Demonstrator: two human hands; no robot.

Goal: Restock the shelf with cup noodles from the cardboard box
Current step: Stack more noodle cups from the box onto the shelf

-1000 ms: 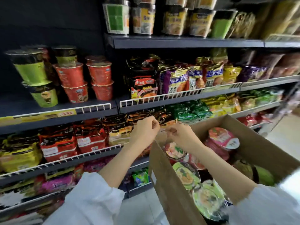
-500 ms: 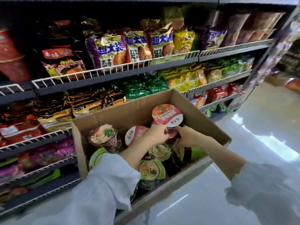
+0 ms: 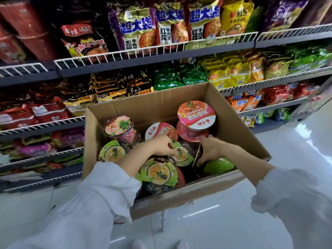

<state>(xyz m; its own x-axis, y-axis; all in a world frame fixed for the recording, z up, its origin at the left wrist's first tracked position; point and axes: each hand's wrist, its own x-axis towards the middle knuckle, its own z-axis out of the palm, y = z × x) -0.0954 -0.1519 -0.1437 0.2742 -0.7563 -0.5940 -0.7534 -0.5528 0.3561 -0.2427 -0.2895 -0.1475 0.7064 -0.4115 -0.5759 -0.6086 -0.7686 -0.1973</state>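
Note:
An open cardboard box (image 3: 152,108) stands in front of the shelves and holds several cup noodles. A pink-lidded cup (image 3: 196,115) is stacked high at the back right, with another pink lid (image 3: 159,132) beside it. Green-lidded cups (image 3: 158,172) fill the front, and a green cup (image 3: 219,165) lies on its side at the right. My left hand (image 3: 159,145) curls onto the left edge of a dark green-lidded cup (image 3: 182,154). My right hand (image 3: 211,149) wraps that cup's right side, fingers reaching down into the box.
Dark shelves with white wire rails (image 3: 115,56) carry rows of bagged noodles behind and to both sides of the box. Glossy white floor (image 3: 233,221) lies below. A pale support leg (image 3: 162,221) shows under the box.
The view dropped from the upper cup shelf down to the box. Both hands moved from above the box's left edge into it and settled around the green-lidded cup.

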